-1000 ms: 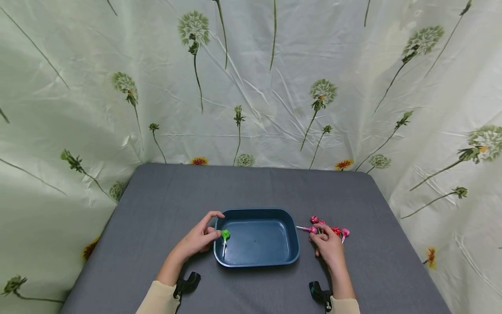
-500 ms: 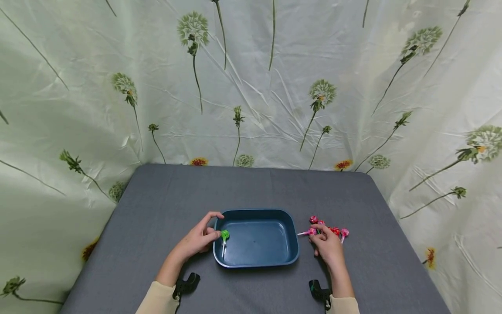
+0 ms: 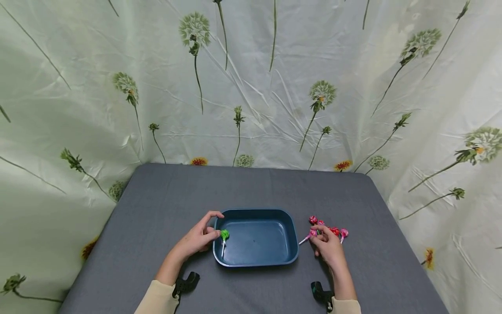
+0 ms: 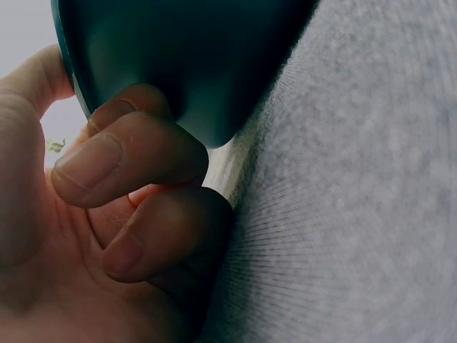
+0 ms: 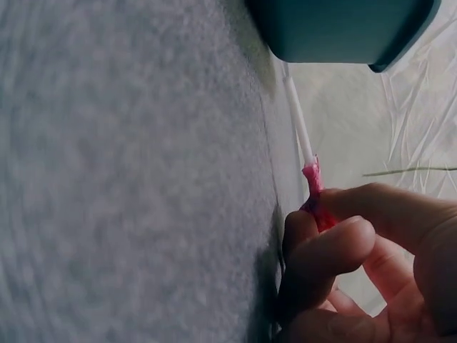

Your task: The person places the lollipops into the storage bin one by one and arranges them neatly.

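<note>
A blue rectangular tray (image 3: 256, 264) stands on the grey table, with a green-wrapped lollipop (image 3: 225, 235) lying inside by its left wall. My left hand (image 3: 199, 234) grips the tray's left side. In the left wrist view its curled fingers (image 4: 143, 153) lie against the outer wall. To the right of the tray, my right hand (image 3: 328, 246) pinches a pink-wrapped lollipop (image 5: 314, 179) by its head, low over the table. The white stick points toward the tray's right side. Beyond that hand lie several red and pink lollipops (image 3: 334, 231), partly hidden by the fingers.
The grey cloth-covered table (image 3: 251, 187) ends at a pale curtain (image 3: 259, 87) printed with dandelions, which also hangs along both sides. A black wrist mount (image 3: 188, 283) sits on the left forearm and another black mount (image 3: 321, 294) on the right one.
The pink lollipop in my right hand has turned, so its stick now slants down toward the tray's lower right side. The left hand and tray have stayed put.
</note>
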The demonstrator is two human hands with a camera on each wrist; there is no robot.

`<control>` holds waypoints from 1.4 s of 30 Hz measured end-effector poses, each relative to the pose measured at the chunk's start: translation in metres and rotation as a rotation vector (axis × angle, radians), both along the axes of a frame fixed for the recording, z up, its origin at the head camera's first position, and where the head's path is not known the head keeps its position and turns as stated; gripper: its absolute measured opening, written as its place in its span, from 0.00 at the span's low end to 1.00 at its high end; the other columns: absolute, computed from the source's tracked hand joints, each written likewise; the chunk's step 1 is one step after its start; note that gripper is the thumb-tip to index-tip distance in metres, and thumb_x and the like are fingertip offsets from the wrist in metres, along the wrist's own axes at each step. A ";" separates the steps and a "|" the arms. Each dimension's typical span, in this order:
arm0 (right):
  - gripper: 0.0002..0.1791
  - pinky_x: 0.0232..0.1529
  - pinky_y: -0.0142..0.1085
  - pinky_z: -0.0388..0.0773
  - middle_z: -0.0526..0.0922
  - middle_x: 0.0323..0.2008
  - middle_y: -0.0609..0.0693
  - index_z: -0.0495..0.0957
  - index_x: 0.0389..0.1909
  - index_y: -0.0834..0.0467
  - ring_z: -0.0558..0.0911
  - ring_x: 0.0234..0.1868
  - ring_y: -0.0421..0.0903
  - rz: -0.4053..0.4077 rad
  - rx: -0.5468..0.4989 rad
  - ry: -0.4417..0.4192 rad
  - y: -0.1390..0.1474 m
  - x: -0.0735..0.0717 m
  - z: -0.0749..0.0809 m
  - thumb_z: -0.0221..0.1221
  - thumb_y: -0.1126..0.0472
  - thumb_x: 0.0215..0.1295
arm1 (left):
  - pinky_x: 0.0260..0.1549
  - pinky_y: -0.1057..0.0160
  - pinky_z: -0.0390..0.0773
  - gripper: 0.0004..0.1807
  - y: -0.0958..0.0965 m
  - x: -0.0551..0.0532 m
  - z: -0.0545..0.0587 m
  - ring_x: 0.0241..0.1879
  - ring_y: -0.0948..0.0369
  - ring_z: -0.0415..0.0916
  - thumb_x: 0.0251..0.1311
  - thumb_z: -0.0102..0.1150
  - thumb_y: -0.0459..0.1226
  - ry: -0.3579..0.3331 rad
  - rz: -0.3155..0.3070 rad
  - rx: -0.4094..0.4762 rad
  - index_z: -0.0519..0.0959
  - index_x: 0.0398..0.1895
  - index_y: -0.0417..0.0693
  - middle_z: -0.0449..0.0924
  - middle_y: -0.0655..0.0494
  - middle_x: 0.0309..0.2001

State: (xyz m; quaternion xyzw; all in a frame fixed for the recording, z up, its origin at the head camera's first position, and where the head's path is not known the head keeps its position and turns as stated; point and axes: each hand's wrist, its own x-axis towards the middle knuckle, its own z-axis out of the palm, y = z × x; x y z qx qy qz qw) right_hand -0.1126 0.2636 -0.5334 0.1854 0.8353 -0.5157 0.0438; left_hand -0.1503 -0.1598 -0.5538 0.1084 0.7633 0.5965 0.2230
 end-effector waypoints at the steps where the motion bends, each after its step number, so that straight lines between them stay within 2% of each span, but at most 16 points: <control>1: 0.17 0.23 0.31 0.71 0.76 0.28 0.46 0.79 0.61 0.59 0.72 0.19 0.42 0.000 -0.012 -0.001 0.000 0.000 0.000 0.63 0.65 0.74 | 0.18 0.68 0.66 0.26 0.000 0.000 0.000 0.15 0.63 0.61 0.75 0.57 0.40 0.001 -0.001 0.003 0.63 0.72 0.58 0.68 0.58 0.22; 12: 0.15 0.23 0.32 0.70 0.77 0.26 0.46 0.79 0.57 0.61 0.71 0.18 0.40 0.042 -0.076 0.040 0.000 0.004 0.005 0.66 0.62 0.73 | 0.16 0.68 0.63 0.26 -0.001 0.002 0.002 0.14 0.65 0.57 0.76 0.56 0.37 0.023 -0.022 0.046 0.62 0.72 0.54 0.64 0.61 0.20; 20: 0.13 0.25 0.33 0.72 0.77 0.32 0.49 0.78 0.57 0.60 0.71 0.20 0.42 0.061 -0.094 0.072 -0.006 0.004 0.013 0.62 0.64 0.75 | 0.17 0.69 0.64 0.26 -0.002 0.003 0.003 0.13 0.65 0.58 0.76 0.56 0.38 0.024 -0.027 0.043 0.61 0.72 0.55 0.65 0.60 0.21; 25: 0.16 0.26 0.33 0.74 0.78 0.37 0.49 0.76 0.61 0.60 0.72 0.23 0.43 0.063 -0.153 0.082 -0.009 0.005 0.026 0.62 0.62 0.77 | 0.17 0.68 0.64 0.26 -0.002 0.002 0.003 0.14 0.65 0.57 0.77 0.56 0.38 0.023 -0.026 0.051 0.61 0.72 0.55 0.64 0.60 0.21; 31: 0.15 0.26 0.34 0.74 0.84 0.42 0.51 0.77 0.59 0.60 0.71 0.24 0.42 0.077 -0.188 0.115 -0.017 0.007 0.045 0.63 0.61 0.76 | 0.17 0.69 0.64 0.26 -0.003 0.002 0.003 0.13 0.65 0.57 0.76 0.56 0.38 0.027 -0.032 0.053 0.61 0.72 0.55 0.64 0.61 0.21; 36: 0.15 0.25 0.32 0.71 0.83 0.40 0.50 0.77 0.58 0.59 0.70 0.22 0.42 0.136 -0.195 0.123 -0.032 0.003 0.058 0.63 0.60 0.76 | 0.17 0.69 0.64 0.25 -0.004 0.002 0.001 0.13 0.65 0.58 0.77 0.56 0.39 0.027 -0.025 0.038 0.61 0.72 0.55 0.65 0.60 0.21; 42: 0.15 0.26 0.32 0.71 0.81 0.42 0.53 0.78 0.59 0.60 0.70 0.22 0.42 0.207 -0.249 0.118 -0.054 -0.004 0.064 0.63 0.61 0.76 | 0.17 0.68 0.64 0.26 -0.003 0.001 -0.001 0.13 0.65 0.58 0.77 0.56 0.39 0.020 -0.026 0.042 0.61 0.72 0.55 0.66 0.60 0.21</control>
